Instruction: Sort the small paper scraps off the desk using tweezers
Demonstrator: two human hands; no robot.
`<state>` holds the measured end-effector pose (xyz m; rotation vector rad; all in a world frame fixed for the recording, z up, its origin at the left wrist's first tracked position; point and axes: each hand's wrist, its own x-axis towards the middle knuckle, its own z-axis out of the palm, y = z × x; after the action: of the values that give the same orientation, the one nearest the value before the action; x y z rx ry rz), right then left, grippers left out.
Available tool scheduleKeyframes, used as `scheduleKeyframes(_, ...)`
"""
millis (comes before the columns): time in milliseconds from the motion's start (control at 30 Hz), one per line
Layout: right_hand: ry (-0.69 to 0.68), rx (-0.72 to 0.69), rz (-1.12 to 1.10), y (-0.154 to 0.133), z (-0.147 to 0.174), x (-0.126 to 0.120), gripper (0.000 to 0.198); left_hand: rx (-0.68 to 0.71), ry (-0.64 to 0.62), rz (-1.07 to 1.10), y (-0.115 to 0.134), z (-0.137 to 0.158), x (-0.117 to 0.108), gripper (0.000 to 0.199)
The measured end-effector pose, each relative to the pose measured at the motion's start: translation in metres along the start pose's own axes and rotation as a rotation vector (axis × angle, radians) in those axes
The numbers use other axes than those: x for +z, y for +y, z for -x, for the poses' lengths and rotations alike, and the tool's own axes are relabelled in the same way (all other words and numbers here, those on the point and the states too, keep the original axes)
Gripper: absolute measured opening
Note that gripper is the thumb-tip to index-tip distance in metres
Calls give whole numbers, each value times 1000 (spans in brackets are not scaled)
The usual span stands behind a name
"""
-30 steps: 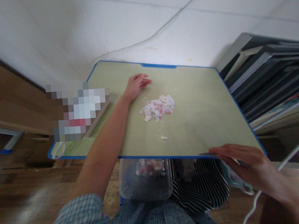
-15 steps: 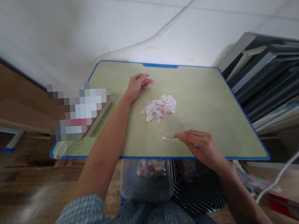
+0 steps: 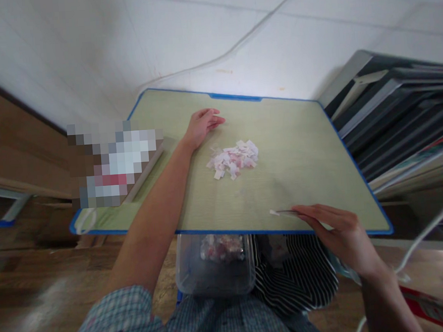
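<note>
R hand point(image 3: 337, 227) pinches a thin tool point(image 3: 286, 211), prob. tweezers, by its rear end close to the counter's point(image 3: 311, 152) near edge, right of ctr.; that grip presumably leaves the tip free for the white paper bit point(image 3: 274, 212) seen there. L hand point(image 3: 203, 126) rests toward the far edge, fingers loosely curled, apparently w/ nothing in them; prob. placed so it's out of the way of the paper scraps point(image 3: 234, 160), heaped about mid-counter. A clear bin point(image 3: 216, 282) sits below the near edge, maybe for easy reach; the counter hides its far part. Can't tell: whether the bit touches the surface, what's under L palm, or what tops the box point(image 3: 146, 170) by the left edge (pixelated).
</note>
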<state>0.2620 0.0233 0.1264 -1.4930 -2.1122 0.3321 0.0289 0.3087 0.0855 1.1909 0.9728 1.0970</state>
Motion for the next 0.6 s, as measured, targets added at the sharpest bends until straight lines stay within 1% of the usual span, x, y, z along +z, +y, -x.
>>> scheduleKeyframes(167,34,22,21,0,1,3,22,21,-14,9,-1,0,-1,19)
scheduleKeyframes(267,87,46,54,0,-1,4,20,19,-9,-5,-2,-1,-1,19)
scheduleKeyframes(400,147,37,63,-1,-3,3,18,15,-16,5,-2,-1,-1,18)
scheduleKeyframes(467,138,38,60,-1,-4,3,19,17,-17,9,-1,-1,-1,18)
scheduleKeyframes(600,70,35,45,2,-1,1,22,17,-10,-3,-2,-1,-1,20)
